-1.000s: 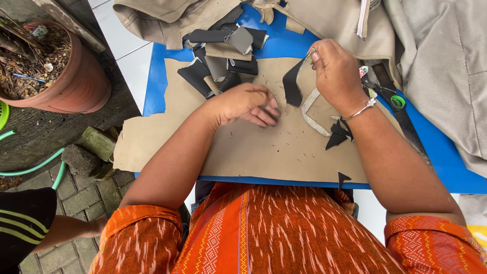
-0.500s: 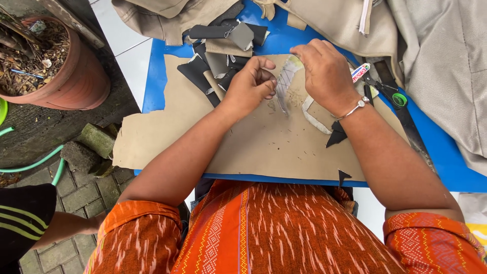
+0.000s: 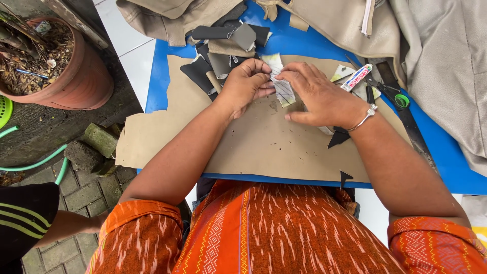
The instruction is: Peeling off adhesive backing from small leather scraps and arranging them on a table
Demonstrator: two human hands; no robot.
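Observation:
My left hand [image 3: 247, 82] and my right hand [image 3: 318, 95] meet over a brown cardboard sheet [image 3: 264, 142] on a blue table [image 3: 162, 76]. Between their fingertips they pinch a small pale strip of material [image 3: 280, 83], held upright with its lined side showing. A silver bracelet [image 3: 366, 116] circles my right wrist. Dark grey and black leather scraps [image 3: 223, 53] lie just beyond my left hand. A red and white tube [image 3: 356, 77] lies right of my right hand, with dark scissors [image 3: 388, 86] beside it.
Beige fabric and bag pieces [image 3: 431, 45] cover the table's far and right side. A terracotta pot [image 3: 61, 66] stands on the ground at left, with a green hose [image 3: 35, 162] and stones [image 3: 96, 144]. Another person's arm in a black sleeve [image 3: 30, 218] is at lower left.
A second ago my left hand lay flat on the cardboard and my right held a dark strip. Both hands have come together and now hold the pale strip between them.

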